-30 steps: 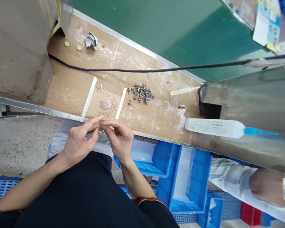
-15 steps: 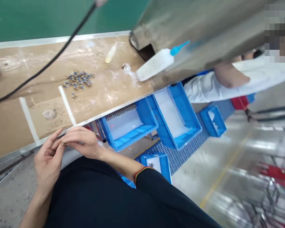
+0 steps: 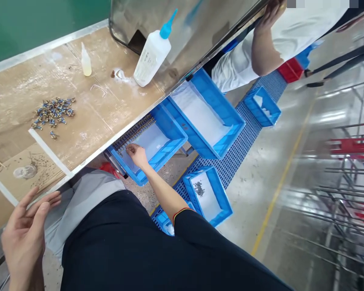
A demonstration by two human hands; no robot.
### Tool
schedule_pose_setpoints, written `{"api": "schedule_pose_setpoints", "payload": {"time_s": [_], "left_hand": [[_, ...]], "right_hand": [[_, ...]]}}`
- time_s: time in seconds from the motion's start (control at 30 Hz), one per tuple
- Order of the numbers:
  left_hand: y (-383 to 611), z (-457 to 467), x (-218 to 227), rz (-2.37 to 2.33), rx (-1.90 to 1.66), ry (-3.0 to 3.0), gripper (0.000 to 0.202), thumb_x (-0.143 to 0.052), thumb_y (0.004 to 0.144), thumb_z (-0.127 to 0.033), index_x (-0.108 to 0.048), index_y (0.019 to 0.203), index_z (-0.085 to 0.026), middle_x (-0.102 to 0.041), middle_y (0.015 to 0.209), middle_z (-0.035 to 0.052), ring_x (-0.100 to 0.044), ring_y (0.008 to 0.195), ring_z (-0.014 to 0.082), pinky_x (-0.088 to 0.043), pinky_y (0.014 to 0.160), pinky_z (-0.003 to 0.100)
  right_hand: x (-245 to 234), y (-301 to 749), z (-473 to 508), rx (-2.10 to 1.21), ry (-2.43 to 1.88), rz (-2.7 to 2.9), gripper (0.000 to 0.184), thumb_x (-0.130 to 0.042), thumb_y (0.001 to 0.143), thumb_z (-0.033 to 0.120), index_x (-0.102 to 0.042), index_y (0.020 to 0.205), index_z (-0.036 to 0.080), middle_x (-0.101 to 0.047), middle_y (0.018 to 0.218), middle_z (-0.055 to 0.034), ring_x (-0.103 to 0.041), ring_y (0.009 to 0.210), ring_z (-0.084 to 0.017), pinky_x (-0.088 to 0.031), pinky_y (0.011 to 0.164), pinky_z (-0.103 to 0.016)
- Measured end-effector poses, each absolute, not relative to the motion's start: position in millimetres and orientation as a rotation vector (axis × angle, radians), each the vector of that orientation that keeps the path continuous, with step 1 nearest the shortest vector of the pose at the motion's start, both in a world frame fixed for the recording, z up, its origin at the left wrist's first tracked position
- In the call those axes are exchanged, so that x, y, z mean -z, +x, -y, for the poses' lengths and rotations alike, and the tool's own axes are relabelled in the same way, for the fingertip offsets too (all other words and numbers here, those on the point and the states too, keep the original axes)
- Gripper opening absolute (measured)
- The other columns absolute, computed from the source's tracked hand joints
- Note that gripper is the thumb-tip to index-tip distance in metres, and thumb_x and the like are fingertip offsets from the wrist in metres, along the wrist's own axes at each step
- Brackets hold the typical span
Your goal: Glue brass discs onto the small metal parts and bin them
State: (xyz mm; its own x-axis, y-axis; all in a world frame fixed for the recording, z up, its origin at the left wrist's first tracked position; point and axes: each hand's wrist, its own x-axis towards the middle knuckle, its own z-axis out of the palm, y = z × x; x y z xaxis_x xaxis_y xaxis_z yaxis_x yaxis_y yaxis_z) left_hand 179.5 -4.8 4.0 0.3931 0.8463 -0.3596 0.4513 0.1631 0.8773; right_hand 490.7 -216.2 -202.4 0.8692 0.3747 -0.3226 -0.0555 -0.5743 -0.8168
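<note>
In the head view, the little metal parts [image 3: 136, 130] in the blue bin [image 3: 176, 140], mid-frame, are likely light, hard and slippery; pinching one by its middle should work. They lie in rows by the bent fingers of the right hand [image 3: 137, 154]; it is too tiny to tell if it holds one. The left hand [image 3: 26, 232], lower left, is loose and empty, well apart.

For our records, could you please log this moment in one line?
right hand: at small parts in blue bin | left hand: open

Dark shirt [image 3: 130, 238], red-yellow sleeve trim [image 3: 180, 212]
</note>
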Motion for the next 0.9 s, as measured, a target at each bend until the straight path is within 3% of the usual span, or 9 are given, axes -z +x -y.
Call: {"api": "schedule_pose_setpoints", "payload": {"time_s": [0.07,0.37,0.47,0.67,0.77,0.83,0.9], "left_hand": [[179,5,-6,-1.239,-0.432,1.459,0.056,-0.098,0.096,-0.048,-0.082,0.149,-0.041,-0.093,0.114,-0.0051,-0.090,0.116,0.0365,-0.061,0.133,0.072],[161,-4,7,-1.221,-0.418,1.436,0.060,-0.095,0.099,-0.049,-0.077,0.154,-0.034,-0.093,0.119,0.0001,-0.090,0.117,0.0364,-0.063,0.130,0.069],[152,-7,12,-1.246,-0.443,1.390,0.065,-0.096,0.099,-0.052,-0.075,0.156,-0.028,-0.092,0.117,0.0038,-0.089,0.118,0.0373,-0.064,0.129,0.070],[130,-11,26,-1.220,-0.478,1.342,0.062,-0.090,0.105,-0.051,-0.073,0.159,-0.025,-0.092,0.123,0.0078,-0.089,0.118,0.0332,-0.071,0.120,0.057],[121,-9,29,-1.237,-0.560,1.341,0.062,-0.089,0.106,-0.051,-0.074,0.158,-0.019,-0.092,0.121,0.0119,-0.090,0.112,0.0306,-0.073,0.113,0.050],[115,-8,27,-1.257,-0.602,1.345,0.059,-0.088,0.107,-0.051,-0.076,0.155,-0.018,-0.092,0.120,0.0122,-0.090,0.110,0.0287,-0.073,0.113,0.047],[105,-7,21,-1.299,-0.660,1.346,0.054,-0.089,0.106,-0.049,-0.080,0.149,-0.020,-0.092,0.119,0.0097,-0.090,0.107,0.0276,-0.072,0.114,0.047]], "right_hand": [[219,489,215,-0.654,-2.130,0.226,0.020,-0.070,0.088,0.012,-0.079,0.103,0.019,-0.080,0.086,-0.0008,-0.070,0.079,-0.017,-0.059,0.088,-0.030],[239,475,208,-0.630,-2.148,0.205,0.011,-0.073,0.087,0.016,-0.073,0.096,0.022,-0.083,0.091,-0.0026,-0.076,0.087,-0.019,-0.060,0.092,-0.032],[225,472,211,-0.506,-2.135,0.217,0.005,-0.075,0.090,0.027,-0.072,0.091,0.022,-0.081,0.088,-0.0040,-0.075,0.083,-0.021,-0.061,0.088,-0.034],[146,459,188,-0.113,-2.004,0.281,0.035,-0.067,0.108,0.057,-0.072,0.110,0.022,-0.076,0.092,-0.0008,-0.068,0.077,-0.017,-0.059,0.079,-0.032],[96,457,139,-0.107,-1.848,0.673,0.026,-0.075,0.110,0.050,-0.078,0.112,0.024,-0.081,0.101,-0.0016,-0.075,0.087,-0.017,-0.061,0.087,-0.032],[70,458,96,-0.208,-1.770,1.031,0.016,-0.072,0.113,0.037,-0.082,0.117,0.025,-0.085,0.111,-0.0034,-0.078,0.096,-0.018,-0.062,0.093,-0.033],[53,459,54,-0.308,-1.773,1.314,0.020,-0.066,0.113,0.026,-0.082,0.124,0.024,-0.085,0.123,-0.0064,-0.079,0.106,-0.020,-0.061,0.097,-0.035]]}}
